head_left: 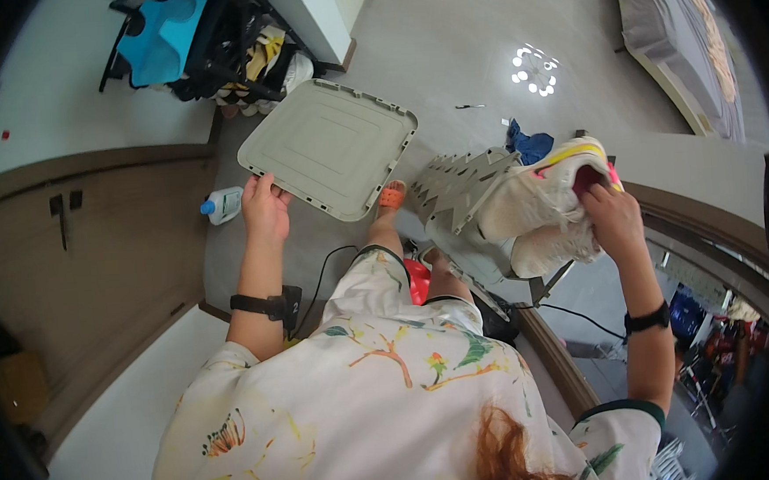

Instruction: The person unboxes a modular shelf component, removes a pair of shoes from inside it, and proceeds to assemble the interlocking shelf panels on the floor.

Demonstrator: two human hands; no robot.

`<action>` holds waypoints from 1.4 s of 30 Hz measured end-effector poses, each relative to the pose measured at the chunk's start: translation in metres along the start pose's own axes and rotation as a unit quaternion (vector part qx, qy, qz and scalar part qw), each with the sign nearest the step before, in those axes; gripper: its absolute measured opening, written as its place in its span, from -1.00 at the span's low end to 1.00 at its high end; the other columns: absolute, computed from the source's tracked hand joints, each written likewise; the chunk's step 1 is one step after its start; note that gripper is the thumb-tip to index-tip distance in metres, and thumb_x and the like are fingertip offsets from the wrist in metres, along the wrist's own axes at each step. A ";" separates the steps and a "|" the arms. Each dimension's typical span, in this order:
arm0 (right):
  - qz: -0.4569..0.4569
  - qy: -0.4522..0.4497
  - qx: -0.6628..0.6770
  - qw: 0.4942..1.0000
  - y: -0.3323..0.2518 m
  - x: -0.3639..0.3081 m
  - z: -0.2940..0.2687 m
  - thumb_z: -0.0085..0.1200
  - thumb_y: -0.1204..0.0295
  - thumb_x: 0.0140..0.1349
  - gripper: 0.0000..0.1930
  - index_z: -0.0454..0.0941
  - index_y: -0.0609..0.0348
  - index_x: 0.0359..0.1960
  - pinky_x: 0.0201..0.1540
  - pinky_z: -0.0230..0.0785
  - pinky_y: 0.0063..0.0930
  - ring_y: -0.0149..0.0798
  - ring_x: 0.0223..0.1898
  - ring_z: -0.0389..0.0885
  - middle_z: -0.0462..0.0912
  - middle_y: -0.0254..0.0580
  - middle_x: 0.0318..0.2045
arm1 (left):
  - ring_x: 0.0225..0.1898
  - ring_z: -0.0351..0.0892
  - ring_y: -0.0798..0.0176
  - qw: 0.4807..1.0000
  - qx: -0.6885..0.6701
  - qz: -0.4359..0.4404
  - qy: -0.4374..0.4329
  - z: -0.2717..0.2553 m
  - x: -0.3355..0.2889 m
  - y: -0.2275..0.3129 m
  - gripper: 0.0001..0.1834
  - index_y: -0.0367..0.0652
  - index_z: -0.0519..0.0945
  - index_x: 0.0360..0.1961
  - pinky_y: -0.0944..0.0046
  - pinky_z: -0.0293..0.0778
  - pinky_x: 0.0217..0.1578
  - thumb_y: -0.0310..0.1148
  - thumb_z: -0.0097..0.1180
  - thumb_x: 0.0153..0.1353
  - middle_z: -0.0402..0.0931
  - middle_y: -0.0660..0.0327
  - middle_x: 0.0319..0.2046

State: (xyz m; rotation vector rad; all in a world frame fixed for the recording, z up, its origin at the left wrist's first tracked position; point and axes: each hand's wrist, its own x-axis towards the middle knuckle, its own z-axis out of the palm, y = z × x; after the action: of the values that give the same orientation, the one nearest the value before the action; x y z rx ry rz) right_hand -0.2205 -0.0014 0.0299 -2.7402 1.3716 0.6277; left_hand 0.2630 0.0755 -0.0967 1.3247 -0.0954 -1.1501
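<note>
My left hand (267, 211) grips the near left edge of a grey-green plastic panel (330, 146), its rounded corners and slotted rim in full view. The panel is held out over the floor. On the right, my right hand (614, 217) has its fingers hooked into the opening of a white sneaker (531, 194) with yellow and pink trim. A second white shoe (552, 249) hangs just below it; whether my fingers also hold that one is hidden. Both shoes are in front of grey-green plastic parts with zigzag edges (460, 187), standing right of my feet.
A white bottle with a blue cap (222, 206) stands by the brown door (77, 259). A rack with a blue stool (165, 38) is at the far left. Dark blue cloth (530, 143) lies behind the shoes. Black cables (583, 318) run across the floor.
</note>
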 end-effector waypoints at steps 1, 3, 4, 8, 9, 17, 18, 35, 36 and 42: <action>0.025 0.029 0.011 0.999 0.000 -0.012 -0.002 0.03 0.47 -0.17 -0.85 0.44 0.06 -0.47 -0.32 0.35 -0.39 -0.23 -0.31 0.49 0.45 -0.33 -0.43 | -0.17 0.45 0.22 1.000 0.002 -0.002 -0.019 0.001 0.006 0.000 -0.76 -0.23 0.33 -0.12 0.16 0.44 -0.18 -0.50 -0.11 0.16 0.42 0.16 -0.19; 0.113 0.050 0.041 0.992 -0.001 -0.040 0.001 0.02 0.52 -0.19 -0.78 0.45 0.08 -0.40 -0.34 0.35 -0.35 -0.19 -0.31 0.49 0.46 -0.30 -0.40 | -0.17 0.44 0.21 1.000 0.013 -0.015 -0.022 0.004 0.020 -0.006 -0.76 -0.24 0.33 -0.12 0.15 0.44 -0.17 -0.50 -0.11 0.16 0.41 0.15 -0.19; 0.155 0.077 0.052 0.984 -0.001 -0.058 0.006 0.02 0.56 -0.21 -0.69 0.47 0.09 -0.31 -0.36 0.36 -0.32 -0.16 -0.31 0.50 0.49 -0.29 -0.34 | -0.16 0.44 0.20 0.999 0.019 -0.025 -0.021 0.008 0.027 -0.010 -0.76 -0.24 0.32 -0.12 0.14 0.43 -0.16 -0.51 -0.12 0.16 0.41 0.14 -0.19; 0.298 0.111 0.045 0.947 -0.018 -0.115 0.023 0.00 0.57 -0.19 -0.64 0.46 0.08 -0.23 -0.38 0.37 -0.29 -0.08 -0.33 0.52 0.51 -0.26 -0.27 | -0.07 0.39 0.18 0.997 0.044 -0.058 -0.022 0.014 0.042 -0.018 -0.71 -0.26 0.33 -0.08 0.12 0.38 -0.08 -0.54 -0.09 0.13 0.38 0.15 -0.11; 0.351 0.149 0.042 0.923 -0.024 -0.128 0.029 -0.01 0.56 -0.17 -0.62 0.45 0.07 -0.20 -0.37 0.38 -0.30 -0.07 -0.31 0.52 0.51 -0.26 -0.23 | -0.06 0.38 0.16 0.997 0.056 -0.058 -0.016 0.009 0.046 -0.019 -0.70 -0.27 0.32 -0.08 0.10 0.37 -0.07 -0.55 -0.09 0.12 0.37 0.14 -0.10; 0.641 0.285 0.158 0.694 -0.064 -0.214 0.093 0.07 0.36 0.01 -0.80 0.53 0.17 -0.34 -0.33 0.37 -0.38 -0.07 -0.36 0.57 0.58 -0.04 -0.44 | -0.10 0.38 0.11 0.986 0.141 -0.083 -0.030 0.020 0.045 -0.033 -0.74 -0.28 0.31 -0.13 0.06 0.35 -0.05 -0.57 -0.13 0.10 0.38 0.11 -0.18; 0.648 0.295 0.217 0.668 -0.069 -0.223 0.105 0.08 0.38 0.00 -0.80 0.54 0.18 -0.33 -0.34 0.36 -0.40 -0.15 -0.41 0.57 0.59 -0.05 -0.45 | -0.08 0.37 0.10 0.984 0.156 -0.081 -0.029 0.026 0.041 -0.035 -0.74 -0.28 0.32 -0.14 0.05 0.33 -0.03 -0.57 -0.13 0.10 0.38 0.10 -0.18; 0.786 -0.009 0.556 0.270 -0.225 -0.291 0.345 0.20 0.17 -0.17 -0.61 0.59 0.31 -0.45 -0.29 0.41 -0.26 0.02 -0.38 0.59 0.59 0.12 -0.47 | -0.13 0.40 0.13 0.915 0.392 -0.023 0.094 -0.018 0.050 -0.043 -0.65 -0.43 0.35 -0.09 0.26 0.41 -0.17 -0.42 -0.19 0.13 0.38 0.05 -0.10; 0.772 0.012 0.589 0.237 -0.247 -0.287 0.372 0.25 0.21 -0.21 -0.59 0.58 0.33 -0.40 -0.29 0.41 -0.31 -0.06 -0.37 0.60 0.60 0.06 -0.43 | -0.09 0.41 0.08 0.899 0.430 -0.018 0.076 -0.015 0.043 -0.040 -0.66 -0.42 0.34 -0.07 0.20 0.44 -0.14 -0.46 -0.25 0.15 0.36 0.01 -0.07; 0.693 -0.126 0.682 0.196 -0.296 -0.250 0.478 0.23 0.22 -0.17 -0.51 0.53 0.20 -0.16 -0.10 0.38 -0.34 -0.07 -0.13 0.54 0.56 0.05 -0.18 | -0.17 0.43 0.09 0.891 0.430 0.017 0.147 0.049 -0.063 -0.068 -0.71 -0.39 0.33 -0.07 0.14 0.45 -0.18 -0.46 -0.29 0.26 0.39 0.03 -0.13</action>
State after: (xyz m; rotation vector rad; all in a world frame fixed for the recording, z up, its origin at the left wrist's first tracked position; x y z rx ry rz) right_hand -0.2910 0.4619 -0.3689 0.3896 1.9917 -0.3487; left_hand 0.1607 0.0965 -0.1004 2.2569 -0.4439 -0.8749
